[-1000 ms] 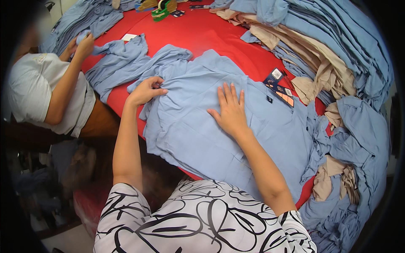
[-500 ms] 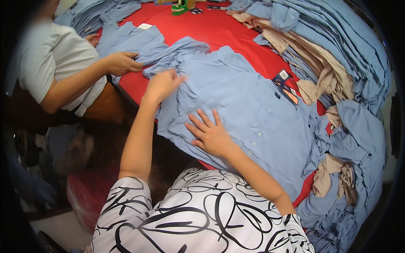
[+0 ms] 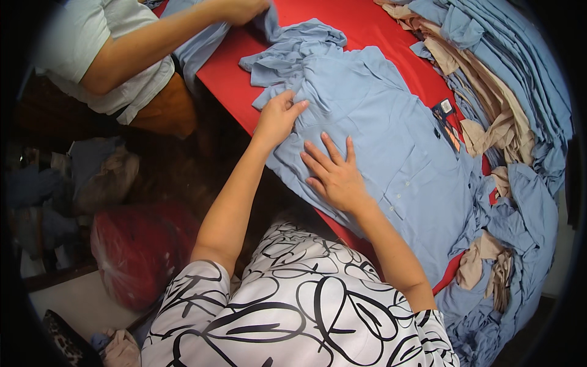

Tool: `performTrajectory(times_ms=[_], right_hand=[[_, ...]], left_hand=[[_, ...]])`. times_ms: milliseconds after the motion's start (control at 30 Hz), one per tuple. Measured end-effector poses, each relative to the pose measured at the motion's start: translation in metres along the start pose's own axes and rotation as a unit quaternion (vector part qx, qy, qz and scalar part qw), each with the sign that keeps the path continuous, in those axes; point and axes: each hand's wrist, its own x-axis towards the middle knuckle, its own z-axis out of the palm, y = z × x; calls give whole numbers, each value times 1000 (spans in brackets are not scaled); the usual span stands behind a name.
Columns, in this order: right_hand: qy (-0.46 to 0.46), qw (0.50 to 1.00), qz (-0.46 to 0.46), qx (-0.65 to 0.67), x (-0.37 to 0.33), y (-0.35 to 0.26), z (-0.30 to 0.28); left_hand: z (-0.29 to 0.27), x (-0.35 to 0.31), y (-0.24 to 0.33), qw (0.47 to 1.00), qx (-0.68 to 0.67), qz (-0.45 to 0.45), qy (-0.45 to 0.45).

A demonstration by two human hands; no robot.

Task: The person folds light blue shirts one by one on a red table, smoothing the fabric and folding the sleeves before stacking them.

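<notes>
A light-blue button-up shirt (image 3: 367, 128) lies spread across the red-covered table (image 3: 244, 67), small white buttons running down its front. My left hand (image 3: 281, 119) is closed at the shirt's left side, below the bunched sleeve (image 3: 293, 55), its thumb and fingers pinching the cloth. Lower down and to the right, my right hand (image 3: 339, 178) rests flat on the shirt with its fingers spread. Folds hide the exact bit of fabric between the left fingertips.
Across the corner a co-worker's hand (image 3: 244, 9) pulls at another blue garment (image 3: 199, 40). Stacked blue and beige garments (image 3: 507, 79) line the right side, with loose ones (image 3: 513, 208) heaped nearer. Tags (image 3: 447, 122) lie beside the shirt. A red plastic-wrapped bundle (image 3: 140, 257) sits lower left.
My left hand has come down and right from the sleeve area onto the shirt's side. The co-worker's arm has risen, drawing the other garment away. The whole view has shifted somewhat.
</notes>
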Motion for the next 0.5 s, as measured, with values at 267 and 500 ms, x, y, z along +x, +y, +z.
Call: performTrajectory(times_ms=[267,500], right_hand=[[99,991,9,93,-7,-9,-11],[84,967,81,225,-48,-34,-27]], left_hand=[[0,18,30,860,-437,-165,-208],[44,42,78,914,-397,74,-33]])
